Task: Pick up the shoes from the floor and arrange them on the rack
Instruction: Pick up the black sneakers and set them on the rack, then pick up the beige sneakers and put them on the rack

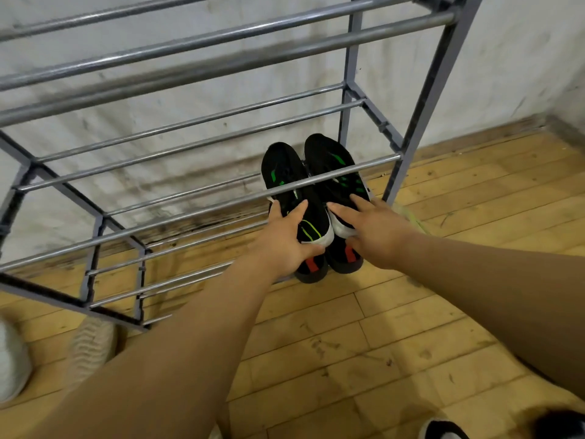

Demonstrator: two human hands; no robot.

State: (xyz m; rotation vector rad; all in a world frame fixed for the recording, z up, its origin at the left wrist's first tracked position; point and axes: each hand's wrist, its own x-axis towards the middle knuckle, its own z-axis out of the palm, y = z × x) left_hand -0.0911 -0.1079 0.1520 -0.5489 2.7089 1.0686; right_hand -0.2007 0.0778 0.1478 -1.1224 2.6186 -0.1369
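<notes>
Left shoe [283, 172] and right shoe [329, 156] are lying side by side on the bottom bars of the rack [352, 58], just right of centre frame, heels jutting out in front. Left hand [291, 236] is gripping the left heel and right hand [376, 232] the right heel. Being released now, they are likely sliding off the smooth, gapped bars onto the floor [411, 312].

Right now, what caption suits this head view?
Left hand and right hand hold black sneakers low on the metal rack.
</notes>
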